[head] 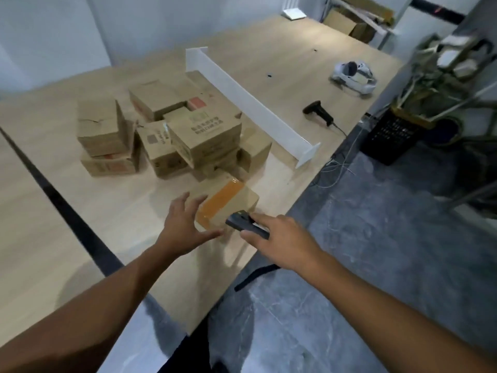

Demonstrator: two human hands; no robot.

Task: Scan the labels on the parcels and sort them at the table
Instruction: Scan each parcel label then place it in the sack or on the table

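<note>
A flat cardboard parcel (236,200) with an orange label lies near the table's right edge, apart from the pile. My left hand (185,224) hovers at its near left corner with fingers spread, thumb close to the box; I cannot tell if it touches. My right hand (279,235) holds a small dark handheld scanner (246,223) pointed at the parcel's near edge. A pile of several brown cardboard parcels (172,130) stands on the wooden table (80,211) behind it.
A long white divider (250,103) lies across the table to the right of the pile. Beyond it rest a black gun-type scanner (320,113) with a cable and a white headset (352,76). A black crate (390,135) and chairs stand on the floor at right.
</note>
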